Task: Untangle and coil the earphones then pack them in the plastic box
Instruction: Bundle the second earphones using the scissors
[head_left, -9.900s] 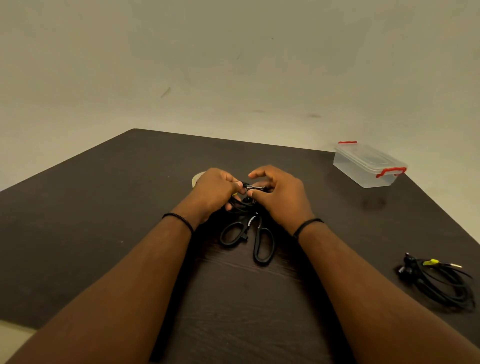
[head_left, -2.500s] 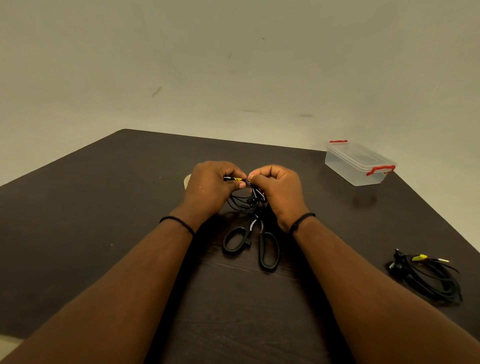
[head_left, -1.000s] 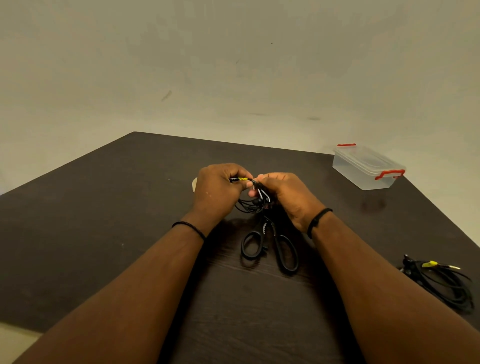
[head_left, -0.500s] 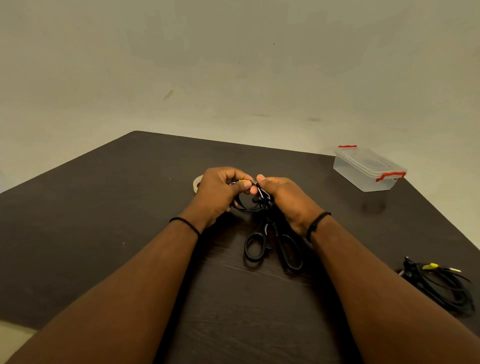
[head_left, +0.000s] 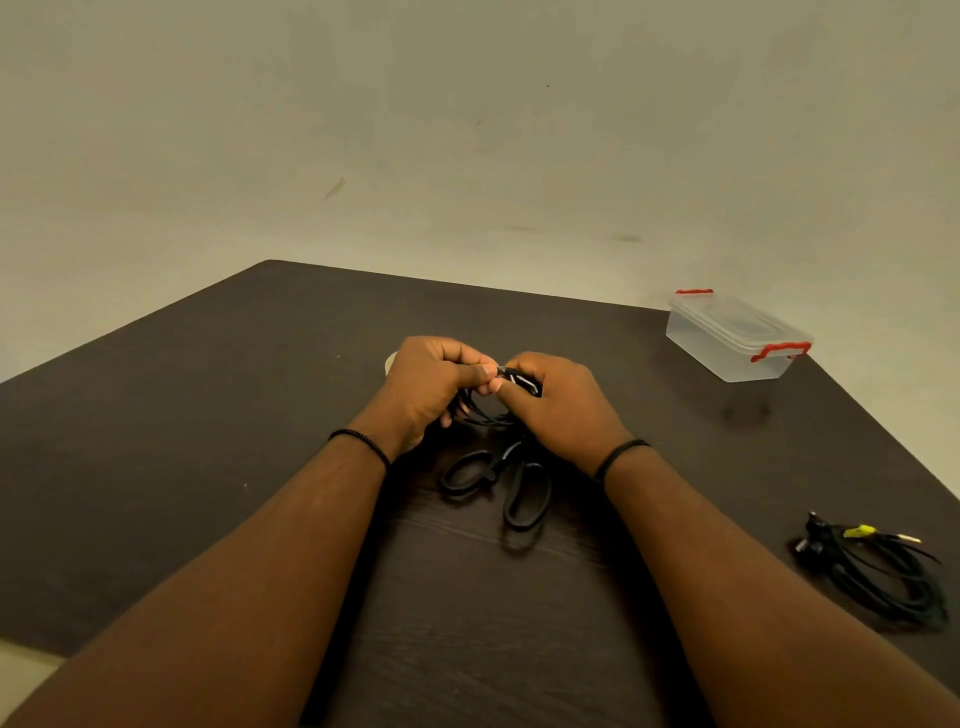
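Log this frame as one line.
stage: untangling | left hand + right hand: gripping earphones | second earphones: table right | plastic box: lid on | scissors: untouched

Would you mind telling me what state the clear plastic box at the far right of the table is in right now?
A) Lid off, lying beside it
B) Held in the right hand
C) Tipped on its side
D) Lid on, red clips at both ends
D: the plastic box stands upright on the table with its lid on and a red clip at each end, apart from both hands.
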